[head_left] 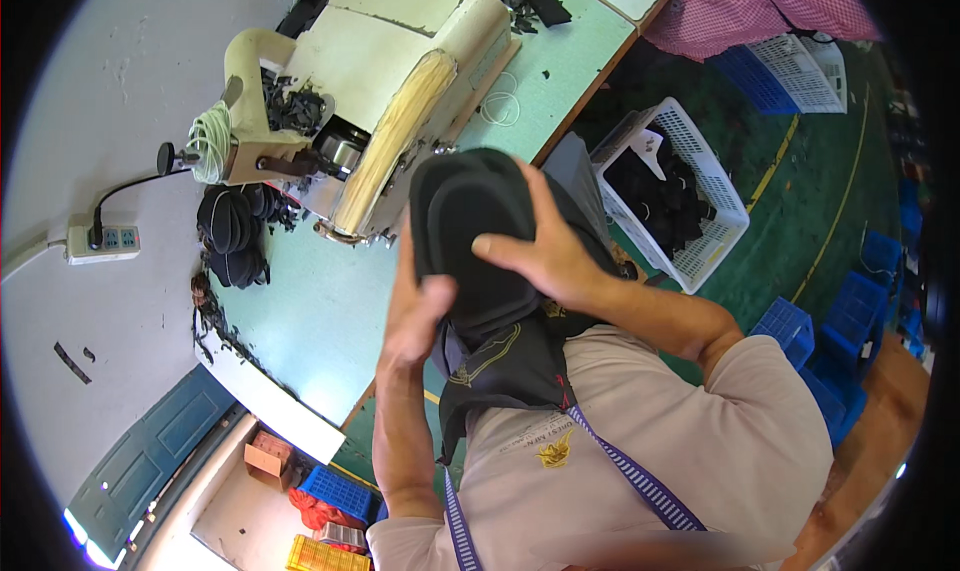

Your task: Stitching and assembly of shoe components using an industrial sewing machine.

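Observation:
Between my two hands is a stack of black oval pads [478,236] with rounded edges, close in front of my chest. My left hand [415,306] presses along the stack's left side, its thumb near the lower edge. My right hand [545,246] grips the right side, with the thumb lying across the top pad. Most of the fingers are hidden behind the stack. Below it hangs a dark apron [500,371] over my light shirt. A cream-coloured machine [400,31] with a pale yellow strip along its front stands on the table just beyond my hands.
More black pads [232,231] and dark scraps lie on the light green table [310,301] left of the machine. A white crate [725,236] with black pieces stands on the floor at right. Blue crates [855,311] sit farther right. A power socket [105,243] is on the left wall.

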A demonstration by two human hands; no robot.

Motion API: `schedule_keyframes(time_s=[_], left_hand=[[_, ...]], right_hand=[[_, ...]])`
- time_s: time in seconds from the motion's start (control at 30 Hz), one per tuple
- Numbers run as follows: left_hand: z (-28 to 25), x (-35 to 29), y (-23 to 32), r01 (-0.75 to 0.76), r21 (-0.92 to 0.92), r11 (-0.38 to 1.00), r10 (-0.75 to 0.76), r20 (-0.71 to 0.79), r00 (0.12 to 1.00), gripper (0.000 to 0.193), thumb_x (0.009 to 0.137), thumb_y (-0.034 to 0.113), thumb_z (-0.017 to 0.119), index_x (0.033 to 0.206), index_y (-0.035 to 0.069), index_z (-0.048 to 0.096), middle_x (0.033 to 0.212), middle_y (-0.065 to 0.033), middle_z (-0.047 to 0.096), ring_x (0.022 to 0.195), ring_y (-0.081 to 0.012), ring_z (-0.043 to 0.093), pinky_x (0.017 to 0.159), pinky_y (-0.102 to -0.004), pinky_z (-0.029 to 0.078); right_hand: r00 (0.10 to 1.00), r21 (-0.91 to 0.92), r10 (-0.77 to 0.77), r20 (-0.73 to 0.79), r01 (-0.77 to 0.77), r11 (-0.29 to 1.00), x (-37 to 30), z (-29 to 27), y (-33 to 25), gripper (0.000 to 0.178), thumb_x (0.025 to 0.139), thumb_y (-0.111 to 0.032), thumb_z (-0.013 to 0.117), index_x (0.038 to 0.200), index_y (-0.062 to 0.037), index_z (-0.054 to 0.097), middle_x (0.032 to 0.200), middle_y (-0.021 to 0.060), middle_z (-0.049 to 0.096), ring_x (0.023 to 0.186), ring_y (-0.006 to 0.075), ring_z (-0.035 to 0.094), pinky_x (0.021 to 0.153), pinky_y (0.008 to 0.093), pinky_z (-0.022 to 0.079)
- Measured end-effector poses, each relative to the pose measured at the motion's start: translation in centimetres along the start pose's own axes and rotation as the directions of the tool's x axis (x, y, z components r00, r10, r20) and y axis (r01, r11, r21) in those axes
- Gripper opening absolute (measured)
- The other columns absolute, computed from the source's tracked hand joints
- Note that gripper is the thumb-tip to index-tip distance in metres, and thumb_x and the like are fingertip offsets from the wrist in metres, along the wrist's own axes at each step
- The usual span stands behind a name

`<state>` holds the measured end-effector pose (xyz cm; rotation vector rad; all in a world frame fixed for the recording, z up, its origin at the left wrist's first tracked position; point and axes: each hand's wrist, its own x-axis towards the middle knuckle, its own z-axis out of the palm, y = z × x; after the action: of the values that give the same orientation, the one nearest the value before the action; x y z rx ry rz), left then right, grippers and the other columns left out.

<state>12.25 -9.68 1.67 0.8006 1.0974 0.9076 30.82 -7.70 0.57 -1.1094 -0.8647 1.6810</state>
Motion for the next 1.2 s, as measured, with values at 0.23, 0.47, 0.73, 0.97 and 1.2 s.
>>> schedule_keyframes(time_s=[0.23,0.47,0.73,0.97,1.2], left_hand=[[-3.6,-3.1,0.7,0.375,-0.170,0.911,-0.375,0.036,0.926,0.112,0.068,0.021,0.090,0.158,0.003,0.026,0.149,-0.0185,0.048,0.140,-0.0319,0.044,0.118,-0.0401,0.033],[-2.8,-3.4,0.7,0.470,0.120,0.874,-0.485,0.187,0.854,0.107,0.063,0.028,0.094,0.152,0.003,0.041,0.152,-0.0181,0.044,0.145,-0.0293,0.038,0.121,-0.0396,0.025],[-2.2,-1.9,0.8,0.501,0.217,0.838,-0.545,0.277,0.791,0.109,0.062,0.022,0.093,0.153,0.001,0.037,0.144,-0.0176,0.053,0.136,-0.0291,0.049,0.119,-0.0377,0.032],[-2.2,-1.4,1.2,0.413,0.466,0.782,-0.589,0.339,0.733,0.110,0.059,0.027,0.097,0.150,0.001,0.040,0.143,-0.0154,0.055,0.134,-0.0294,0.051,0.117,-0.0375,0.034],[-3.4,-2.2,-0.3,0.550,0.112,0.828,-0.559,0.244,0.792,0.119,0.047,0.018,0.095,0.152,0.004,0.041,0.143,-0.0129,0.055,0.134,-0.0269,0.050,0.119,-0.0371,0.031]], right_hand=[[0.942,-0.092,0.252,0.223,-0.237,0.967,-0.6,-3.0,-1.0,0.076,0.099,-0.047,0.063,0.156,-0.0104,0.028,0.142,0.0100,0.045,0.129,0.0203,0.050,0.107,0.0358,0.042],[0.684,-0.500,0.262,0.681,0.173,0.849,1.7,-1.4,-0.9,0.045,0.105,-0.036,0.053,0.140,-0.0077,0.056,0.142,0.0134,0.056,0.130,0.0312,0.049,0.114,0.0431,0.033],[0.957,-0.658,-0.074,0.280,0.247,0.711,6.6,-5.6,2.9,0.023,0.097,-0.028,0.064,0.110,-0.0098,0.070,0.103,0.0104,0.070,0.098,0.0305,0.065,0.085,0.0389,0.052],[0.864,-0.917,-0.481,0.147,0.301,0.262,15.0,-12.2,6.8,0.012,0.086,-0.015,0.071,0.097,-0.0098,0.071,0.095,0.0086,0.066,0.093,0.0293,0.065,0.081,0.0423,0.055],[0.809,-0.917,-0.534,0.246,0.373,0.143,17.6,-12.3,5.9,0.014,0.083,-0.011,0.072,0.098,-0.0113,0.072,0.097,0.0046,0.064,0.095,0.0264,0.061,0.078,0.0397,0.055]])
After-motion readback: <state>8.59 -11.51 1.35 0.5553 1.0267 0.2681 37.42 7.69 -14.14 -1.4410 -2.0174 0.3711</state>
